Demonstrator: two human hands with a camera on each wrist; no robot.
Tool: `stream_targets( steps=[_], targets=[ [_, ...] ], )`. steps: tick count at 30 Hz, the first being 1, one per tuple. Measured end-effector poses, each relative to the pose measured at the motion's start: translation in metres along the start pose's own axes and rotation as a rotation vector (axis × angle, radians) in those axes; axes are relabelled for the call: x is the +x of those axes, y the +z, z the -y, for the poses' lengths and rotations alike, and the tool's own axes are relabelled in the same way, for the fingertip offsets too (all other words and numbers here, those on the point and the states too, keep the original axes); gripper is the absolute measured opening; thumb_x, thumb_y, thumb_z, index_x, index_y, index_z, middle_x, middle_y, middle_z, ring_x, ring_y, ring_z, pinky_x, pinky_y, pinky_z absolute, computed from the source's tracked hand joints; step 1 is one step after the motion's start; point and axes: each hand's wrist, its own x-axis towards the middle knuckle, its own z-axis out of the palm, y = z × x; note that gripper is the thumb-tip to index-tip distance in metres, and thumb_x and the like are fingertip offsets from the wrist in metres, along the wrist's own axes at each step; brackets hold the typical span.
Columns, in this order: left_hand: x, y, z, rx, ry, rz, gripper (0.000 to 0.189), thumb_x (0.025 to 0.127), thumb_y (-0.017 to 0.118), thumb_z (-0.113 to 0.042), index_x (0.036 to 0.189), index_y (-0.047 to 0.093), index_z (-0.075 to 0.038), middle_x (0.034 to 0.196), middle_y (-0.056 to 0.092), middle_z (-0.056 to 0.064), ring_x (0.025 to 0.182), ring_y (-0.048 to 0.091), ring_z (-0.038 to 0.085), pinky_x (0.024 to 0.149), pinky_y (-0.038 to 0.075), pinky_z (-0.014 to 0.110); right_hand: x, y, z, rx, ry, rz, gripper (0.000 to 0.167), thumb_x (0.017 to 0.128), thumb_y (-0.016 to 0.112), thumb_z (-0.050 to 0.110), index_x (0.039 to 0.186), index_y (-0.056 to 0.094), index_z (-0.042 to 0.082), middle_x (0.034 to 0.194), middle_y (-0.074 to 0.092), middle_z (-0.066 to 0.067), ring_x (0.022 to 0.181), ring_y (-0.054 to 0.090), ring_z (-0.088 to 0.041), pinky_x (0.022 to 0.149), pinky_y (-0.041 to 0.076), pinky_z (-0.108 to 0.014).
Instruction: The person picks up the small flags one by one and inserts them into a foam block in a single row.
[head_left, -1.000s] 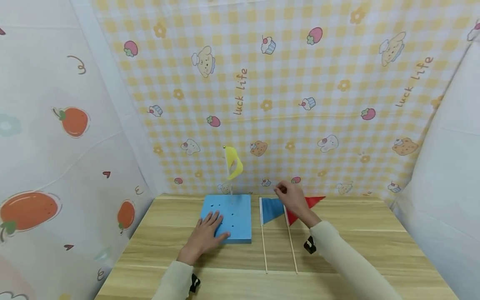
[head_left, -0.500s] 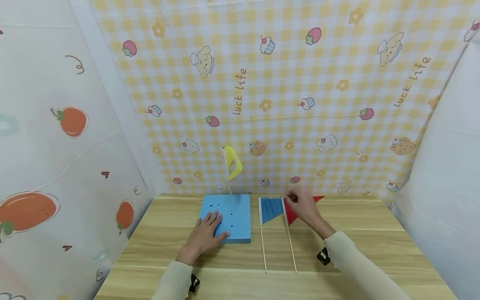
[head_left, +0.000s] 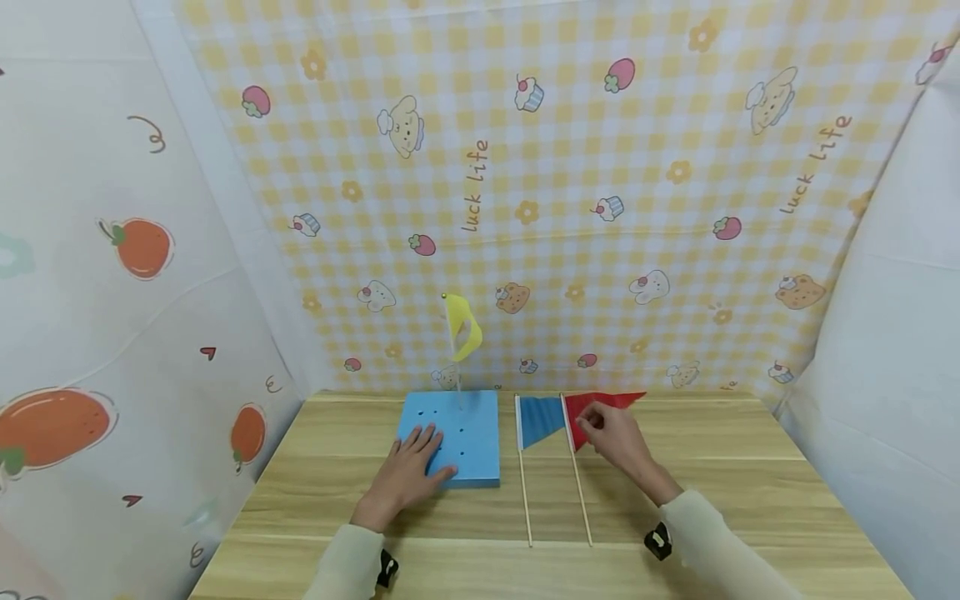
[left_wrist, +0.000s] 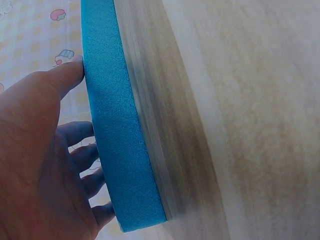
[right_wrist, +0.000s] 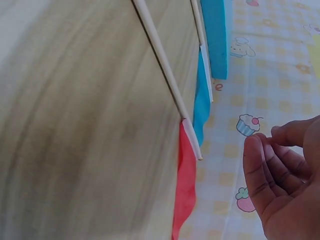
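Observation:
My left hand (head_left: 408, 471) rests with spread fingers on a blue foam block (head_left: 480, 433) that has several small holes; the left wrist view shows the block's side face (left_wrist: 117, 130) with the thumb at its edge. A yellow flag (head_left: 462, 327) stands upright in the back of the block. To the right lie a blue flag (head_left: 540, 419) and a red triangular flag (head_left: 600, 404) on thin wooden sticks. Above the red flag hovers my right hand (head_left: 618, 437), loosely bent, thumb close to the fingertips. In the right wrist view the hand (right_wrist: 282, 175) holds nothing and is apart from both flags.
A wood-grain table (head_left: 705, 475) carries everything. Behind it hangs a yellow checked cloth (head_left: 577, 167), with a white cloth (head_left: 127, 275) on the left and another white cloth (head_left: 885, 358) on the right.
My right hand has moved right and toward me, from above the blue flag to over the red one. The left hand stays on the block. The head view has shifted slightly.

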Motion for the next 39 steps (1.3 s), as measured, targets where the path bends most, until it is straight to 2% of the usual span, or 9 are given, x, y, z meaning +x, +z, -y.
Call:
stream_targets(
  steps=[6,12,19,24,29,39],
  targets=[
    [0.001,0.001,0.001,-0.009,0.002,0.002,0.08,0.104,0.063,-0.056,0.162,0.045,-0.004,0.172,0.036,0.018,0.162,0.028,0.043,0.129,0.021,0.069,-0.009,0.004,-0.004,-0.013,0.033,0.002,0.007,0.1,0.071,0.007,0.098,0.076,0.003,0.081,0.073,-0.01,0.058,0.059,-0.011,0.05,0.049,-0.023],
    [0.001,0.002,0.002,-0.004,0.002,0.005,0.081,0.104,0.061,-0.058,0.162,0.045,-0.005,0.173,0.035,0.017,0.162,0.028,0.043,0.129,0.021,0.068,-0.017,0.011,-0.009,-0.063,0.033,-0.005,0.007,0.096,0.074,0.003,0.09,0.075,0.004,0.075,0.07,-0.001,0.057,0.054,-0.007,0.051,0.045,-0.021],
    [0.001,0.002,0.002,-0.004,0.007,0.003,0.08,0.104,0.061,-0.057,0.162,0.045,-0.005,0.173,0.035,0.017,0.162,0.027,0.043,0.129,0.021,0.069,-0.025,0.019,-0.013,-0.114,0.02,0.004,0.011,0.093,0.075,0.001,0.084,0.074,0.007,0.074,0.067,0.001,0.063,0.052,-0.008,0.057,0.044,-0.02],
    [0.001,0.003,0.003,-0.004,0.007,-0.001,0.08,0.104,0.062,-0.058,0.162,0.046,-0.005,0.173,0.036,0.017,0.162,0.028,0.043,0.129,0.021,0.069,-0.03,0.024,-0.017,-0.139,0.033,0.033,0.012,0.093,0.077,0.004,0.082,0.074,0.008,0.073,0.066,0.002,0.064,0.053,-0.009,0.058,0.044,-0.02],
    [0.001,0.002,0.003,0.002,0.008,0.0,0.08,0.104,0.061,-0.058,0.162,0.046,-0.005,0.173,0.036,0.017,0.162,0.028,0.043,0.129,0.022,0.069,-0.035,0.026,-0.016,-0.145,0.073,0.069,0.02,0.093,0.08,0.008,0.076,0.069,0.011,0.069,0.059,0.004,0.063,0.049,-0.01,0.057,0.04,-0.021],
    [0.001,0.002,0.003,-0.003,0.005,0.009,0.081,0.104,0.061,-0.058,0.162,0.045,-0.005,0.173,0.035,0.017,0.162,0.027,0.043,0.129,0.021,0.069,-0.037,0.035,-0.014,-0.146,0.107,0.081,0.035,0.09,0.086,0.018,0.066,0.062,0.013,0.06,0.054,0.005,0.055,0.048,-0.01,0.052,0.036,-0.022]
  ],
)
